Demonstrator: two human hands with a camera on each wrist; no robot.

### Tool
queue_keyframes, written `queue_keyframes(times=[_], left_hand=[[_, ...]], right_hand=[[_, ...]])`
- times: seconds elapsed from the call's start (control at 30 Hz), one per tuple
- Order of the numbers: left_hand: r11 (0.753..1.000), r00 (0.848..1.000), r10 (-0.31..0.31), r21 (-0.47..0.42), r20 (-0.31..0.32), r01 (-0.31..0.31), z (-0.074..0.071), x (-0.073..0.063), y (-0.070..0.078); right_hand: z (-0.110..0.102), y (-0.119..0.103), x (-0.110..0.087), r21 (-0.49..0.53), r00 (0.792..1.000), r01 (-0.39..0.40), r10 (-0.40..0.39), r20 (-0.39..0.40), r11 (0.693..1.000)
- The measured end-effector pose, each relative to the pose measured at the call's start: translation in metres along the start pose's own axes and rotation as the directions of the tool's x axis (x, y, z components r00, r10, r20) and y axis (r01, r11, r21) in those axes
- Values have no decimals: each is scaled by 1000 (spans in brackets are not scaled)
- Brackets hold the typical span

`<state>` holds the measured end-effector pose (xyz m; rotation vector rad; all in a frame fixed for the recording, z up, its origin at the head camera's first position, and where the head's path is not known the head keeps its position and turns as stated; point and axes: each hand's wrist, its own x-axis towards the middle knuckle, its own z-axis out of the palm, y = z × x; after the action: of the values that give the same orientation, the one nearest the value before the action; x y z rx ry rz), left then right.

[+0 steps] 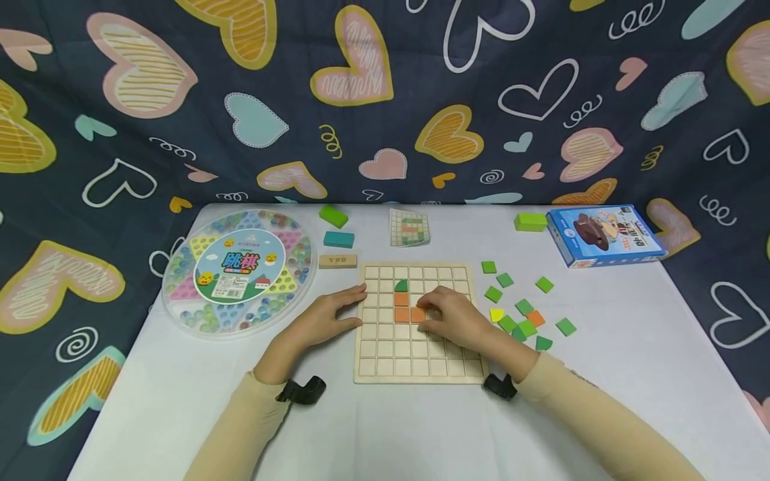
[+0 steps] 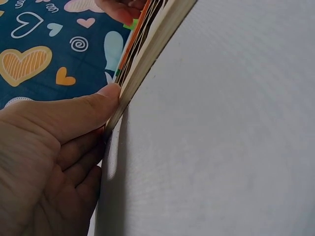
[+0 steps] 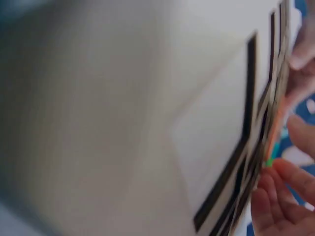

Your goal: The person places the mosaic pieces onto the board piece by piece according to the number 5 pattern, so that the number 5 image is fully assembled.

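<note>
A square wooden grid board [image 1: 385, 364] lies at the middle of the table. On it are a green rounded tile [image 1: 401, 286], an orange tile [image 1: 401, 299] just below, and a lower orange tile [image 1: 402, 314]. My right hand [image 1: 454, 321] reaches over the board and pinches another orange tile [image 1: 417, 314] by thumb and finger, beside the lower one. My left hand [image 1: 321, 317] rests at the board's left side, thumb and fingertips touching its edge; the left wrist view shows the thumb [image 2: 91, 110] there. The right wrist view is blurred.
Loose green tiles [image 1: 527, 327], one yellow tile [image 1: 496, 314] and an orange one lie right of the board. Behind it lies a pattern card [image 1: 410, 228]. A round marble game box [image 1: 240, 321] stands left, near several blocks [image 1: 339, 239]; a blue box [image 1: 607, 234] stands back right.
</note>
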<state>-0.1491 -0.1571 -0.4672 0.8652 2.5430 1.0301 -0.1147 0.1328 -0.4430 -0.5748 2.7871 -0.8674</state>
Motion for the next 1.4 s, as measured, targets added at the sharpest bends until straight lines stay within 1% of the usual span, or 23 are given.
queue_keyframes(times=[0.13, 0.23, 0.33, 0.43, 0.57, 0.7, 0.8, 0.97, 1.07, 1.13, 1.27, 1.4], left_hand=[[1000, 1000, -3, -4, 4, 3, 0, -1, 0], [1000, 1000, -5, 1, 1, 5, 0, -1, 0], [1000, 1000, -5, 9, -2, 5, 0, 0, 0], [1000, 1000, 7, 19, -1, -7, 0, 0, 0], [1000, 1000, 20, 22, 4, -20, 1, 0, 2], [999, 1000, 26, 33, 10, -26, 1, 0, 3], [998, 1000, 20, 54, 10, -21, 0, 1, 4], [997, 1000, 11, 72, 7, -11, -1, 0, 5], [997, 1000, 13, 77, 8, -13, -1, 0, 4], [997, 1000, 16, 75, 6, -17, -1, 1, 4], [998, 1000, 19, 63, -1, -19, 0, 0, 2], [999, 1000, 13, 45, -7, -13, -1, 0, 2]], right_hand=[[-7, 5, -10, 115, 1000, -25, 26, -11, 993], [-16, 11, -22, 201, 998, -31, 42, -51, 979], [-27, 22, -37, 251, 992, -42, 70, -102, 967], [-39, 39, -55, 249, 982, -68, 108, -154, 966], [-53, 64, -81, 199, 961, -130, 173, -217, 971], [-66, 84, -105, 169, 937, -224, 260, -235, 960], [-75, 98, -116, 145, 931, -279, 305, -200, 949], [-84, 117, -122, 140, 935, -326, 340, -97, 935], [-85, 123, -121, 128, 939, -329, 339, -64, 936], [-85, 124, -119, 106, 945, -315, 322, -59, 943], [-83, 127, -115, 71, 958, -273, 278, -76, 959], [-80, 130, -112, 58, 959, -266, 270, -89, 962]])
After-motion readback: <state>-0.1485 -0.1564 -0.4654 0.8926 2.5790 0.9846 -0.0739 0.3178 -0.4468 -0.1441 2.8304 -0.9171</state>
